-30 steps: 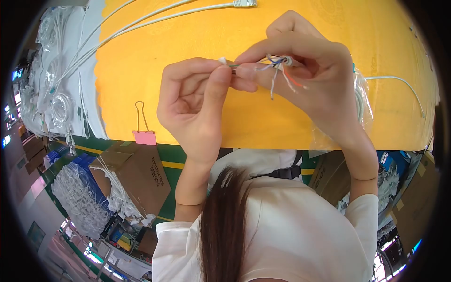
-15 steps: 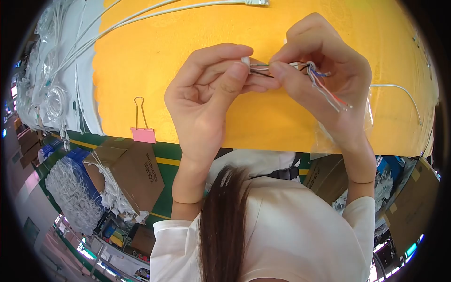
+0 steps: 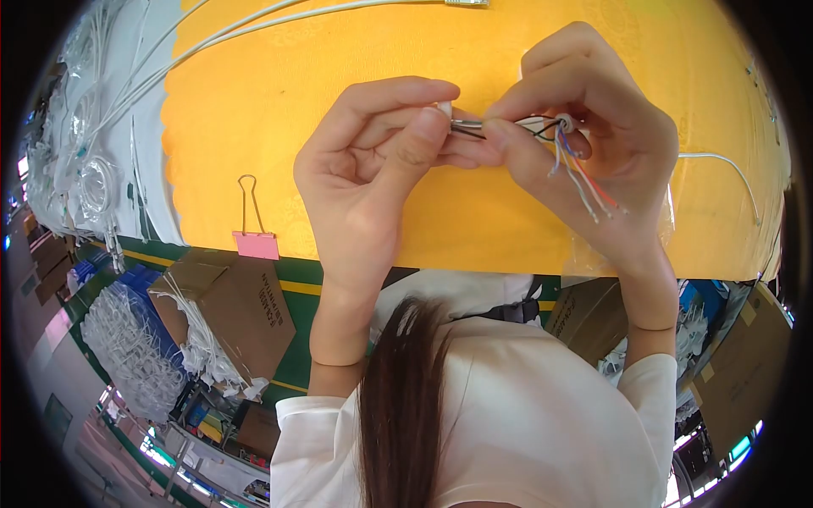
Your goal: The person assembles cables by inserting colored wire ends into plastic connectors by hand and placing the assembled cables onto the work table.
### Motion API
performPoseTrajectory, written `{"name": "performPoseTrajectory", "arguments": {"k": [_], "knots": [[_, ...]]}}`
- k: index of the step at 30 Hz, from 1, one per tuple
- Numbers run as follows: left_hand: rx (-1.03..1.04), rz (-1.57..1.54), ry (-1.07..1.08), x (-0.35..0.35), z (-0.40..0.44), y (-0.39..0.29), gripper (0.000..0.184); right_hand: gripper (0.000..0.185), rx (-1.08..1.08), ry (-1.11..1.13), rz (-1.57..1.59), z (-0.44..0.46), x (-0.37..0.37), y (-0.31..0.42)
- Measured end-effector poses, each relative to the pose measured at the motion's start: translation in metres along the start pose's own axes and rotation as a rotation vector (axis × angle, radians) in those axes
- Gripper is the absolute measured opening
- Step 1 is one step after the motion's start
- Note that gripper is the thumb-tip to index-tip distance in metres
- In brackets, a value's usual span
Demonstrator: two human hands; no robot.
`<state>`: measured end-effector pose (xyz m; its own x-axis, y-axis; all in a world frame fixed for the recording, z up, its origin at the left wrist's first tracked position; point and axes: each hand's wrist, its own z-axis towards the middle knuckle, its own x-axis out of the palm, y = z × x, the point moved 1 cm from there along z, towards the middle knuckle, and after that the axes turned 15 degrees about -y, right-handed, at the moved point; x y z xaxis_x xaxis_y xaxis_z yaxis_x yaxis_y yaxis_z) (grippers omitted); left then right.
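My left hand [image 3: 373,161] pinches a small white connector [image 3: 445,108] between thumb and forefinger. Thin dark and pale wires [image 3: 468,127] run from it to my right hand [image 3: 593,127], whose thumb and forefinger are closed on them. Past those fingertips the wires reach the cut end of a white cable [image 3: 565,124] inside my right palm. Loose blue, white and orange-red wires [image 3: 589,188] fan downward from that end. Both hands are above the yellow tablecloth [image 3: 254,110].
A pink binder clip [image 3: 257,245] sits at the table's front edge. White cables [image 3: 296,13] cross the back left, and bagged cables [image 3: 93,186] lie on the left. Below the table stand a cardboard box [image 3: 246,313] and a pile of white cables [image 3: 131,347].
Both hands have moved right with the connector and wires. More wire shows between the fingertips, and the loose coloured wires now hang lower on the right.
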<state>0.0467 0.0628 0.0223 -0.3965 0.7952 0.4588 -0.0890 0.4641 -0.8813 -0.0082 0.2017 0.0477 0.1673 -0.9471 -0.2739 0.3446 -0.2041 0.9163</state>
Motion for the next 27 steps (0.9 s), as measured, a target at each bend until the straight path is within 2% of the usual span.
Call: {"name": "performPoseTrajectory", "arguments": {"k": [7,11,13,23,25,26,27], "knots": [[-0.041,-0.006,0.015,0.0,0.001,-0.001,0.021,0.014,-0.078,0.007,-0.04,0.0,-0.001,0.0],[-0.065,-0.031,0.005,0.0,0.001,0.0,0.02,0.014,-0.026,0.025,-0.024,-0.001,0.001,0.002],[0.042,0.02,0.033,0.0,0.001,0.001,0.021,0.013,-0.01,0.006,-0.057,-0.001,0.002,0.004],[0.063,0.053,0.02,0.001,-0.002,0.003,0.024,0.013,0.03,0.032,0.038,-0.002,0.005,-0.005],[0.317,0.272,-0.107,0.006,-0.003,0.001,0.014,0.015,0.113,-0.001,0.145,-0.002,0.007,-0.008],[0.317,0.271,-0.101,0.004,-0.003,0.004,0.014,0.015,0.113,-0.006,0.144,-0.001,0.006,-0.008],[0.582,0.439,-0.073,0.001,-0.002,0.009,0.022,0.017,0.088,0.03,0.1,0.0,0.004,-0.008]]}}
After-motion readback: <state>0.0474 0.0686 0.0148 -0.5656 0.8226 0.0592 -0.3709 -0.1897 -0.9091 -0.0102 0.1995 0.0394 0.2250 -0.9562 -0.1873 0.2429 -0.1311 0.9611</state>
